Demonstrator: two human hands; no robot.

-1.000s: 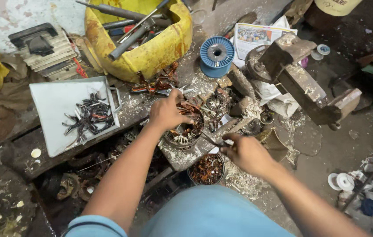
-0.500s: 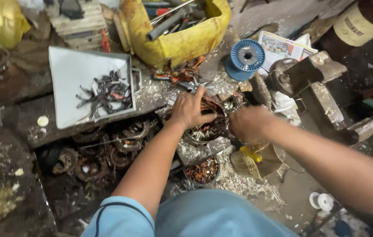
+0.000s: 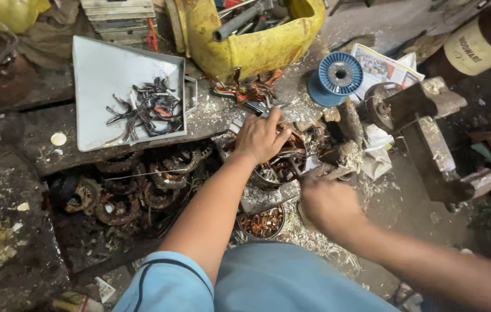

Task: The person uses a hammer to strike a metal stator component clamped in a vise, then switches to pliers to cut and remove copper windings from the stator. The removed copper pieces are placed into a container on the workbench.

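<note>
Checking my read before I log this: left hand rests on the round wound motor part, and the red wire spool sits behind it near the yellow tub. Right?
Not quite. In the head view the wire spool is blue, not red. The rest holds: the left hand rests on the round wound motor part, and the spool sits behind it near the yellow tub.

Right hand (image 3: 327, 199) now pulled back from motor stator (image 3: 277, 164), sitting lower toward body, gripping thin tool; left hand (image 3: 261, 136) shifted onto stator's top edge, fingers spread; right forearm stretches further across view.

A light blue short-sleeved shirt with dark piping at the left sleeve; bare forearms, no gloves.
</note>
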